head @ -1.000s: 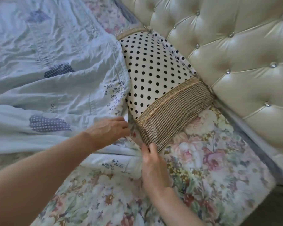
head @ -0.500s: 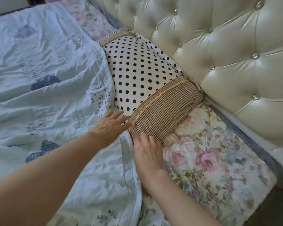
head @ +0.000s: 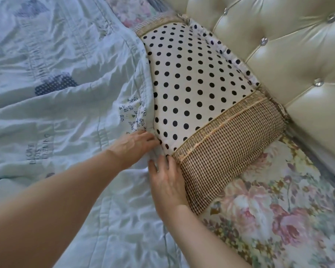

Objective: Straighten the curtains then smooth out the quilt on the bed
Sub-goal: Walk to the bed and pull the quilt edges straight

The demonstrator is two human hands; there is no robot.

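The pale blue quilt (head: 70,113) lies wrinkled over the left of the bed, its right edge running along a polka-dot pillow (head: 190,82). My left hand (head: 132,147) rests flat on the quilt's edge, fingertips touching the pillow's lower corner. My right hand (head: 167,183) lies just below it, palm down, fingers spread, pressed on the quilt edge against the pillow's checked end (head: 226,151). A small fold of quilt stands between the two hands. Neither hand grips anything. No curtains are in view.
A cream tufted headboard (head: 278,51) runs along the right, behind the pillow. A floral bedsheet (head: 275,213) is bare below and to the right of the pillow, and shows again at the top.
The quilt edge has come up from the floral sheet to lie along the pillow. My left hand let go of the quilt, and both hands now press flat at the pillow's corner.
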